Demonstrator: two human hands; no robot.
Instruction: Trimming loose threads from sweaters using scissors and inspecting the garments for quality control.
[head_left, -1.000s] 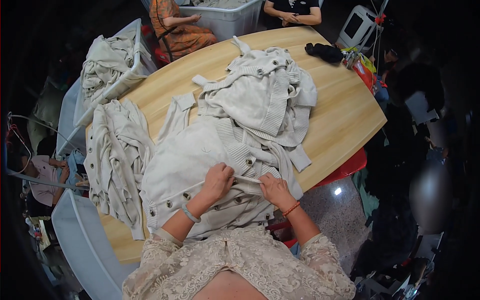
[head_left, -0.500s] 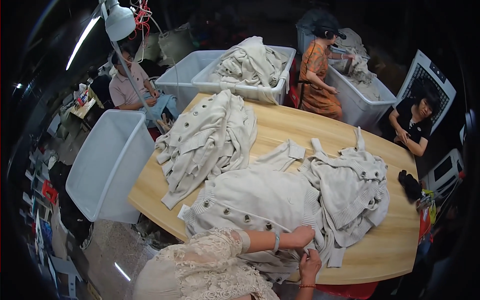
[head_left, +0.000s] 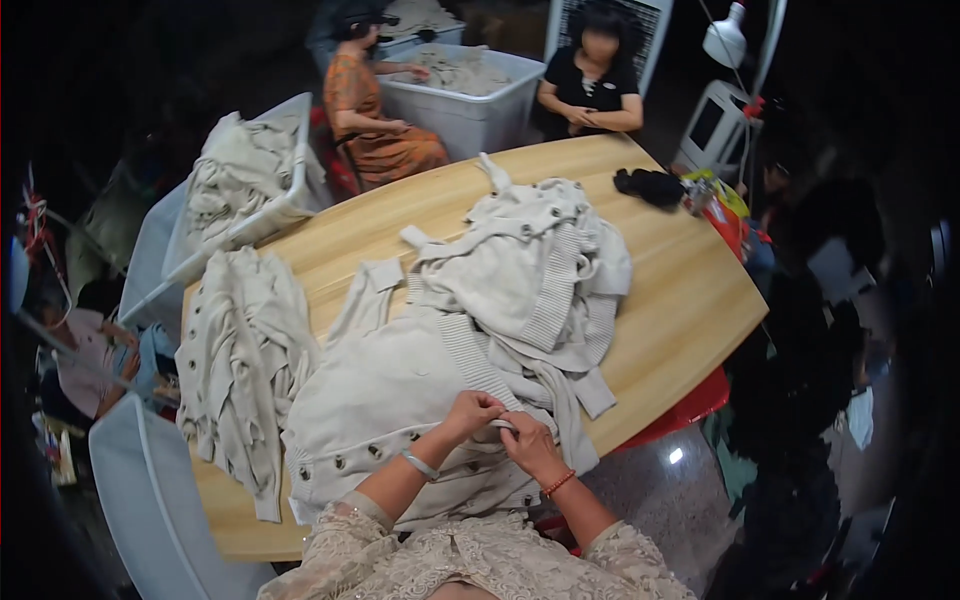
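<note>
Cream knit cardigan lies spread on the wooden desk, its buttoned hem toward the person. Both hands, left and right, pinch a small fold of it, perhaps a label. A stack of folded cardigans sits to the left.

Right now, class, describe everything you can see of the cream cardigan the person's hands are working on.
The cream cardigan is a knitted garment with ribbed bands and a row of dark round buttons along its lower edge. It lies spread flat on the wooden table, at the near edge. The left hand and right hand meet on it, pinching a small bit of fabric between the fingers. Another cream garment overlaps its far side, and a pile of knitwear lies at its left.
</note>
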